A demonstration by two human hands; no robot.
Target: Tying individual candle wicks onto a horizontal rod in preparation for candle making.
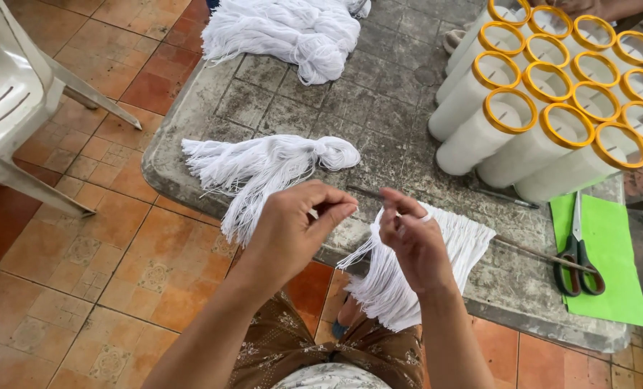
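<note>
My left hand [292, 227] and my right hand [411, 241] are raised close together over the near edge of a grey stone table [379, 108], fingertips pinched as if on a thin white thread between them. The thread itself is barely visible. Under my right hand a flat bundle of cut white threads [408, 277] hangs over the table edge. Left of my left hand lies a knotted bundle of white threads [264, 169]. A thin metal rod [523, 251] lies across the table beneath the right bundle.
Several white tubes with yellow rims [552, 108] stand clustered at the back right. Scissors [577, 252] lie on a green sheet [613, 266]. A big heap of white yarn [292, 32] sits at the far edge. A white plastic chair [11, 94] stands on the tiled floor at left.
</note>
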